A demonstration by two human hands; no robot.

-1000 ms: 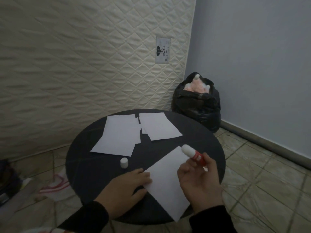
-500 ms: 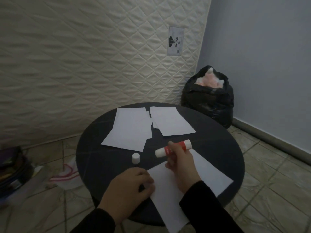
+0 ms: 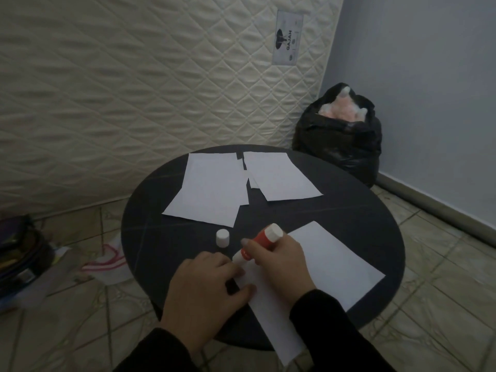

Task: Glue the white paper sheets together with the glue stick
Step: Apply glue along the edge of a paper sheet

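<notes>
My right hand (image 3: 279, 264) grips a red and white glue stick (image 3: 264, 240), tilted with its lower end at the left corner of a white paper sheet (image 3: 332, 264) on the near side of the round black table (image 3: 161, 237). My left hand (image 3: 206, 288) presses that sheet's left corner down with curled fingers. The glue stick's white cap (image 3: 223, 237) stands upright on the table just left of the stick. Further back lie a large white sheet (image 3: 212, 189) and another white sheet (image 3: 279, 178), with smaller pieces showing between them.
A quilted cream mattress (image 3: 134, 89) leans against the wall behind the table. A full black rubbish bag (image 3: 338, 140) sits in the corner at the right. On the tiled floor at the left are a white plastic bag (image 3: 107, 264) and a dark bundle (image 3: 18, 253).
My right hand brought the glue stick down from in the air, tipping its end onto the sheet's left corner. The near sheet lies further right on the table. My left hand stays at its corner.
</notes>
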